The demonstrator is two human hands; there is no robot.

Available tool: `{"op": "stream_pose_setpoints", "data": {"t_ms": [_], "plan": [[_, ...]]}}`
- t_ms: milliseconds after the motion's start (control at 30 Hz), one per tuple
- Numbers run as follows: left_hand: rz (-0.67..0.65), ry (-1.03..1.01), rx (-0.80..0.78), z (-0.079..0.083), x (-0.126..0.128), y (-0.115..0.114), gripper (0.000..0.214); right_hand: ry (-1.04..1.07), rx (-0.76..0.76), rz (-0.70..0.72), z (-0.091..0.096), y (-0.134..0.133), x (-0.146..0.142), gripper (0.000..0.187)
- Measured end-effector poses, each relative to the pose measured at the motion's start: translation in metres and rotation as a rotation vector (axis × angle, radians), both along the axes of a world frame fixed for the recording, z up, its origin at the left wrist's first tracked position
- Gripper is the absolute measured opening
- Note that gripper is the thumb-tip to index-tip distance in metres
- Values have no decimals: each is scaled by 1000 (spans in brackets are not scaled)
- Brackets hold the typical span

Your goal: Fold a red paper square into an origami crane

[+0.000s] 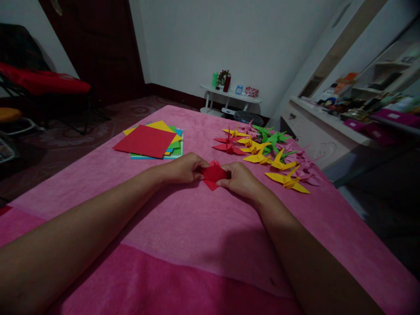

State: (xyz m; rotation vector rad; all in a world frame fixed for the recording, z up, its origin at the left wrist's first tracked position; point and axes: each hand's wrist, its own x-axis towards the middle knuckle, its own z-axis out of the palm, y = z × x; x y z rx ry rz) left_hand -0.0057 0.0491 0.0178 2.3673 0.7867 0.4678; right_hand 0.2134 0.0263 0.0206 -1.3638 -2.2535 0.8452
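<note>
A small folded piece of red paper [214,174] lies on the pink cloth [197,227] between my two hands. My left hand [183,168] pinches its left side, fingers closed on the fold. My right hand [239,178] pinches its right side in the same way. A stack of coloured paper sheets [149,140], red sheet on top, lies to the far left of my hands. Several finished paper cranes [265,153] in red, yellow, green and pink lie spread to the right, the nearest yellow one [288,180] close to my right hand.
The pink-covered table ends at the right, beside a white dresser [315,131] loaded with small items. A small white side table [229,96] with bottles stands against the far wall. A red chair [42,83] and dark door stand at the back left.
</note>
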Motion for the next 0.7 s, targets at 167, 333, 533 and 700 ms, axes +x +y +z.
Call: {"op": "stream_pose_setpoints", "data": {"t_ms": [167, 333, 533, 700], "plan": [[3, -7, -24, 7, 2, -4, 13, 321, -163, 16, 5, 1, 2, 14], [-5, -15, -56, 11, 2, -5, 16, 391, -250, -11, 11, 0, 4, 20], [47, -22, -64, 10, 2, -6, 9, 310, -198, 38, 6, 0, 5, 22], [86, -78, -70, 0, 6, -5, 4, 165, -31, -3, -1, 0, 1, 21]]}}
